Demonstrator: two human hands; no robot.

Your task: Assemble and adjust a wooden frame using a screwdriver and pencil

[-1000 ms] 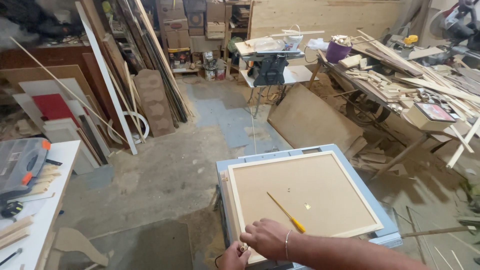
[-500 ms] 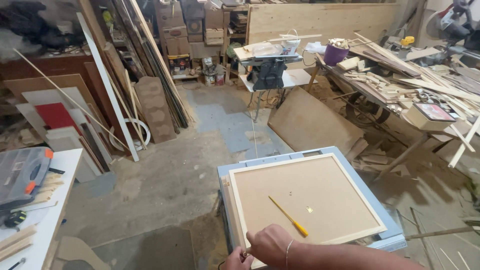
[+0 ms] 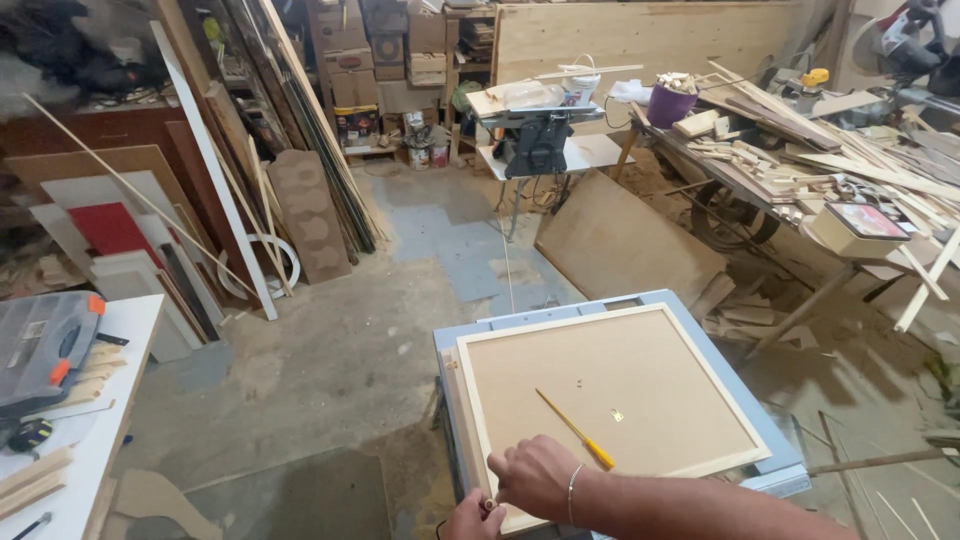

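Where the frame sits: while both hands work at its near corner, the wooden frame lies flat on a pale blue table at lower centre of the picture.
Frame's axis: it is nearly square, turned slightly so its near edge runs from lower left to lower right with the right end higher; its far edge faces the upper centre.
Frame's look: pale thin wood strips border a brown board panel; a small bright metal fitting lies on the panel near the middle.
Screwdriver: a yellow-handled screwdriver lies on the panel, its long axis diagonal, thin shaft toward upper left, handle toward lower right beside the right wrist.
Right hand: the right hand rests on the frame's near left corner, fingers curled down and mostly closed; what it grips, I cannot tell. A thin bracelet circles the wrist.
Left hand: the left hand is at the bottom edge, pinched closed around a small object touching the same corner.
Room: bare concrete floor; boards and sheets lean at upper left; a cluttered workbench with offcuts at upper right; a grey tool case at far left.
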